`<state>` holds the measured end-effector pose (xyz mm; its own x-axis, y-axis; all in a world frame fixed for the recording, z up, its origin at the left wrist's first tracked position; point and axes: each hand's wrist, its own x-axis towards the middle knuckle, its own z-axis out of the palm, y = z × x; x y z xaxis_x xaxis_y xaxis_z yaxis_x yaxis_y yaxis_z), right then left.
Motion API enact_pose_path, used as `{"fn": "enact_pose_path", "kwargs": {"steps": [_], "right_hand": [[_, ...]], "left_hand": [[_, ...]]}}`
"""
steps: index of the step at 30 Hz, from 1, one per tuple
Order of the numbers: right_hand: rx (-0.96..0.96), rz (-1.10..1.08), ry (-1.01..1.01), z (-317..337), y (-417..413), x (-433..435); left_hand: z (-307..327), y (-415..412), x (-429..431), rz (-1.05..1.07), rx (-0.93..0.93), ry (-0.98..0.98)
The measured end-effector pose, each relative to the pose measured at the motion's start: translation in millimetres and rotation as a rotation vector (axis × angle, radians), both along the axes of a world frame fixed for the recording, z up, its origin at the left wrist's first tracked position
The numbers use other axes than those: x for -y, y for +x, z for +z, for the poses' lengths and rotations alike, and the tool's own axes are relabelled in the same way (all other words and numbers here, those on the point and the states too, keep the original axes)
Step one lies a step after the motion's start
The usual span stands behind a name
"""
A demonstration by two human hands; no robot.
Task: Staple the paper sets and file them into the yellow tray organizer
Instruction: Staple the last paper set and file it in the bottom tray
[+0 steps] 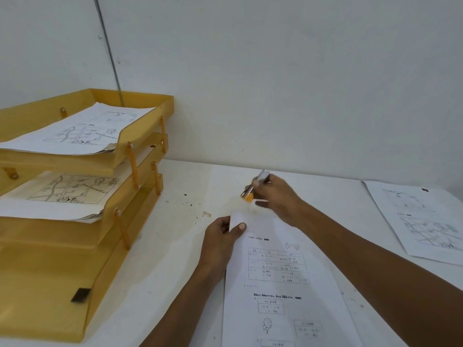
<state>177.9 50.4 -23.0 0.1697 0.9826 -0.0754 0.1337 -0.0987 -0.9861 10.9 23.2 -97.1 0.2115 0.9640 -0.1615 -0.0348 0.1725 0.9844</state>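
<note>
White desk (pixel 175 271) against a plain pale wall (pixel 300 71) is where I am working. Right in front of me lies the paper set (pixel 275 284), printed with tables and small drawings, its far left corner lifted a little off the desk. My left hand (pixel 220 236) pinches that corner, thumb on top and fingers curled underneath. Just beyond the same corner, my right hand (pixel 275 196) is wrapped around the stapler (pixel 253 189), silver with an orange end (it is blurred, so I cannot tell whether it touches the paper).

A few dark specks and a faint stain (pixel 198 209) mark the desk between my hands and the organizer. On my left stands the yellow tray organizer (pixel 50 284), three tiers stepped back toward the wall. Its top tier holds a stack of sheets (pixel 75 131) with a map-like drawing uppermost, and the middle tier holds another stack (pixel 57 196) showing the same kind of drawing. The bottom tier bears a small dark label (pixel 80 294) on its floor.

Well apart on my right, a loose sheet (pixel 421 221) lies flat on the desk. A thin metal rod (pixel 107 46) runs down the wall behind the organizer.
</note>
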Motion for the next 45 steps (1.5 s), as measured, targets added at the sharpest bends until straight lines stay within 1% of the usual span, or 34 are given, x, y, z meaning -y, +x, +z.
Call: {"fn": "enact_pose_path", "kwargs": {"steps": [1,2,3,5,7,8,11,13,16,17,18,19,20,21,22,24,26,28,30,31,36,39,42,43,45], "right_hand": [[0.001,-0.089,0.021,2.0,7.7,-0.5],[0.05,-0.164,0.026,2.9,17.8,-0.2],[0.138,-0.219,0.016,1.9,29.9,2.1],[0.413,-0.26,-0.04,-4.4,58.3,10.5],[0.739,-0.243,-0.137,-14.0,85.3,22.1],[0.872,-0.238,-0.189,-18.4,95.5,29.1],[1.133,-0.25,-0.271,-28.7,115.2,44.7],[1.207,-0.236,-0.287,-33.9,120.3,49.0],[1.175,-0.255,-0.312,-35.1,117.4,50.9],[1.194,-0.294,-0.257,-34.1,114.1,52.4],[1.209,-0.347,-0.144,-34.2,110.5,54.2],[1.196,-0.408,0.002,-34.2,105.8,57.4],[1.137,-0.459,0.136,-35.7,100.3,61.6],[1.045,-0.482,0.217,-36.4,93.7,67.3],[0.929,-0.478,0.254,-37.1,88.4,72.4],[0.699,-0.41,0.205,-37.5,76.7,82.7],[0.459,-0.33,0.081,-32.0,62.2,93.0],[0.296,-0.225,-0.062,-28.9,56.3,98.2],[0.215,-0.138,-0.119,-29.0,57.4,99.1],[0.181,-0.131,-0.131,-29.1,58.7,97.5],[-0.089,-0.171,-0.105,-20.9,54.4,98.8],[-0.141,-0.228,-0.063,-17.7,46.9,99.6],[-0.176,-0.269,-0.027,-13.2,38.3,98.5],[-0.184,-0.252,-0.025,-11.6,36.9,98.9],[-0.201,-0.16,-0.089,-7.8,34.6,103.0]], "left_hand": [[0.1,-0.6,0.1,0.011,-0.017,0.0],[0.4,-1.4,0.2,0.015,-0.024,-0.002],[0.6,-2.1,0.5,0.021,-0.023,-0.007],[1.7,-2.7,1.4,0.029,0.0,-0.016],[2.8,-2.9,1.7,0.027,0.031,-0.015],[4.0,-2.9,2.1,0.024,0.046,-0.018],[7.6,-3.5,3.4,0.032,0.103,-0.071],[9.0,-4.6,3.8,0.037,0.116,-0.115],[9.9,-6.5,3.4,0.028,0.145,-0.164],[9.9,-7.4,3.4,0.025,0.166,-0.178],[10.1,-8.8,3.1,0.018,0.185,-0.192],[10.8,-10.2,2.7,0.006,0.212,-0.207],[12.2,-11.7,2.5,-0.006,0.241,-0.225],[14.7,-13.2,2.9,-0.017,0.271,-0.247],[17.4,-14.6,2.6,-0.029,0.298,-0.275],[22.2,-17.9,3.1,-0.034,0.363,-0.339],[26.1,-20.6,3.2,-0.02,0.43,-0.372],[28.6,-23.0,2.2,0.009,0.472,-0.362],[29.9,-25.9,2.3,0.027,0.487,-0.339],[30.5,-27.3,2.9,0.03,0.49,-0.336],[33.0,-34.0,4.5,0.074,0.46,-0.271],[39.6,-40.8,3.5,0.127,0.455,-0.202],[50.9,-48.7,6.4,0.132,0.3,-0.067],[53.8,-51.3,7.0,0.136,0.261,-0.028],[59.3,-57.0,9.6,0.165,0.244,0.004]]}}
